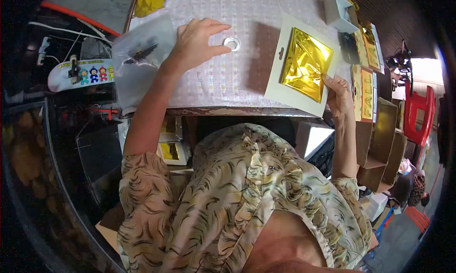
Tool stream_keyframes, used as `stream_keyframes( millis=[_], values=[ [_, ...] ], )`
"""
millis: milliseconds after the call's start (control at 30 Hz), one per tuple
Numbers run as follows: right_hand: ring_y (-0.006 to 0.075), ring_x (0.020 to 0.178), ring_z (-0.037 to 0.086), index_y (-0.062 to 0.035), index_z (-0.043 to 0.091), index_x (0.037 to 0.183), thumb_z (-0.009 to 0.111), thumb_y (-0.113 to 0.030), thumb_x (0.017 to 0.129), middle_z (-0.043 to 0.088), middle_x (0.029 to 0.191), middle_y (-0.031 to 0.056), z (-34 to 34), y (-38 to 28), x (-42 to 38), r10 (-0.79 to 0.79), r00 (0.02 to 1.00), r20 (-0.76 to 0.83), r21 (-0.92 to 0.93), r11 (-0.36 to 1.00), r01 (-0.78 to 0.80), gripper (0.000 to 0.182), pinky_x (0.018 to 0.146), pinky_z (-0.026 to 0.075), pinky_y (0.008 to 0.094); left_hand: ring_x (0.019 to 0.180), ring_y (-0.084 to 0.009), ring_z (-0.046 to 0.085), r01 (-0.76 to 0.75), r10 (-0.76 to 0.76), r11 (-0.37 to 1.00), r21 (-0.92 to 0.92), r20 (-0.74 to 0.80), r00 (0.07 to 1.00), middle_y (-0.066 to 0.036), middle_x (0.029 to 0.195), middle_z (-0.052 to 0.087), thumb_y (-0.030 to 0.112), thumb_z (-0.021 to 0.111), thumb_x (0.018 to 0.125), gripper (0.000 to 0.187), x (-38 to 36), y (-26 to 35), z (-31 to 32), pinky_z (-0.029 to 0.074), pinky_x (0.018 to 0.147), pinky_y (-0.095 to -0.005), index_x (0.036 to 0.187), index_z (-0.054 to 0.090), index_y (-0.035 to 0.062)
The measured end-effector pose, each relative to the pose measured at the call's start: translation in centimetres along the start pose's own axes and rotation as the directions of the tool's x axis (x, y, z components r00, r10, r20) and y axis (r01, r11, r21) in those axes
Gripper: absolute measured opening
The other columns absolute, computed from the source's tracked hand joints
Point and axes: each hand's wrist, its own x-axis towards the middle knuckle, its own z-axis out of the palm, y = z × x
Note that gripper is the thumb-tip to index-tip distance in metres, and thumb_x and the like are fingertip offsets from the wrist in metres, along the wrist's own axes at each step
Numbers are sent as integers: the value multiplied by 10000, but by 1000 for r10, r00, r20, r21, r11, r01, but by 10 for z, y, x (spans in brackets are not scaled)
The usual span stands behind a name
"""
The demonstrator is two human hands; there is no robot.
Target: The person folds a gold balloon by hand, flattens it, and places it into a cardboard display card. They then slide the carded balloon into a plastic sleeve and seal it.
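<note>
My right hand [338, 95] pinches the lower right edge of a pale backing card [274, 86], which has a hang hole on its left side. A folded shiny gold foil packet [308, 64] lies on the face of this card. Over the table, my left hand [199, 41] is open, thumb and fingers spread apart. Its thumb tip comes right to the edge of a small white ring-shaped roll [232, 44] on the tablecloth [218, 83]. Beside my left wrist rests a clear plastic bag [142, 59] with a bunch of thin dark pieces in it.
At the right edge stand a white open box [340, 14], a black object [349, 48] and several printed "FALL" packs [367, 95]. Gold foil [150, 1] lies at the far left. Cardboard boxes [381, 142] and a red plastic stool [420, 114] are off to the right.
</note>
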Motion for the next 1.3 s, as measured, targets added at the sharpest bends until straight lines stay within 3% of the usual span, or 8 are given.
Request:
stream_keyframes(
  millis=[133, 367, 467, 533, 1000, 1067, 1200, 1300],
  values=[
    [130, 885, 725, 22, 736, 1056, 709, -91, 963, 773, 1014, 100, -2, 3, -2, 38, 999, 3, 9, 999, -38, 149, 843, 575, 269, 1220, -200, 562, 33, -46, 984, 175, 68, 997, -7, 1179, 713, 366, 818, 837, 355, -4, 11, 7, 277, 1051, -444, 1141, 792, 185],
    [100, 862, 692, -27, 739, 879, 724, -22, 930, 770, 960, 74, 14, -9, -13, 11, 998, 58, -10, 1000, -11, 53, 847, 520, 228, 1167, -224, 591, -3, 12, 982, 188, -47, 999, 40, 1072, 741, 324, 819, 838, 211, 2, 5, 25, 309, 1050, -440, 969, 815, 158],
    [108, 892, 693, -23, 748, 913, 721, -28, 934, 770, 970, 71, 9, -5, -11, 6, 1000, -15, -41, 999, -7, 34, 864, 524, 246, 1168, -227, 608, 146, -143, 983, -107, 41, 989, 4, 1175, 723, 247, 798, 862, 141, 5, 29, 14, 368, 1073, -423, 932, 798, 124],
    [121, 924, 697, -11, 757, 976, 712, -41, 943, 772, 1005, 79, 8, 0, -8, -28, 1000, 7, -24, 999, 28, 63, 877, 526, 257, 1197, -214, 613, 234, -316, 678, -697, 10, 949, -60, 1306, 674, 192, 774, 878, 112, -3, 69, 4, 441, 1054, -387, 914, 786, 88],
    [187, 1068, 704, 32, 662, 1188, 693, 4, 929, 727, 1169, 135, 29, 11, -4, -25, 991, 134, 203, 979, -2, 262, 1003, 559, 327, 1158, -265, 609, 90, -280, 878, -470, -351, 894, -65, 1269, 666, 149, 798, 776, 66, -15, 129, 35, 341, 1058, -457, 822, 789, 102],
    [194, 1095, 698, 35, 649, 1206, 682, 19, 926, 723, 1174, 129, 38, 12, -6, 30, 999, 45, 202, 979, -39, 282, 1025, 547, 338, 1149, -288, 648, -5, -146, 931, -366, -382, 912, -99, 1308, 654, 95, 791, 811, 105, -16, 131, 37, 501, 968, -397, 906, 783, 53],
    [196, 1093, 696, 41, 644, 1204, 683, 29, 920, 717, 1187, 129, 41, 13, -8, 61, 998, 4, 224, 973, -60, 287, 1031, 543, 344, 1190, -304, 631, -27, -16, 993, -111, -371, 928, -103, 1395, 614, 76, 746, 863, 178, -18, 146, 12, 496, 998, -427, 1029, 805, 93],
    [195, 1102, 690, 50, 641, 1187, 690, 27, 917, 716, 1182, 133, 43, 12, -11, 26, 998, 64, 218, 975, -39, 275, 1033, 540, 348, 1189, -270, 639, -24, -110, 935, -355, -352, 930, -122, 1424, 600, 87, 719, 918, 276, -21, 133, 22, 510, 1003, -397, 1191, 751, 88]
  ],
)
